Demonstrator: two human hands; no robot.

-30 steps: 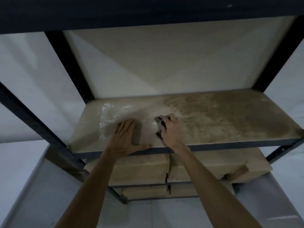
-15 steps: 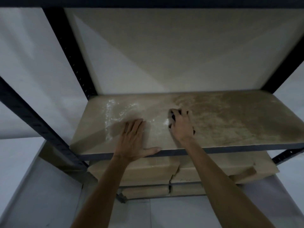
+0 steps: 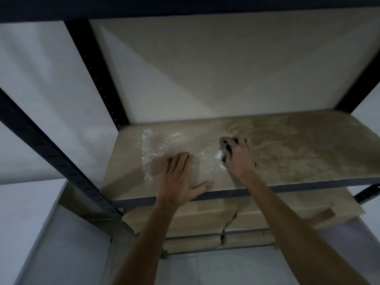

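Looking down from the head view, we see our right hand (image 3: 239, 159) curled over a dark cloth (image 3: 225, 145), fingers bent round it and pressing it onto the shelf board (image 3: 320, 171) near the middle of its length. Most of the cloth is hidden under the palm, so we cannot tell its full shape. Our left hand (image 3: 177, 182) lies flat and spread, holding nothing, palm down near the board's front edge with the thumb along the rim, just left of the right hand and apart from it. The board's long axis runs left to right across us. Left of the cloth lies a wet, glinting patch (image 3: 154, 149); right of it, starting at the right hand, spreads a brown dusty stretch (image 3: 298, 145). We judge that the next stroke goes rightward along that axis, with the right hand the nearer one and the left hand bracing.
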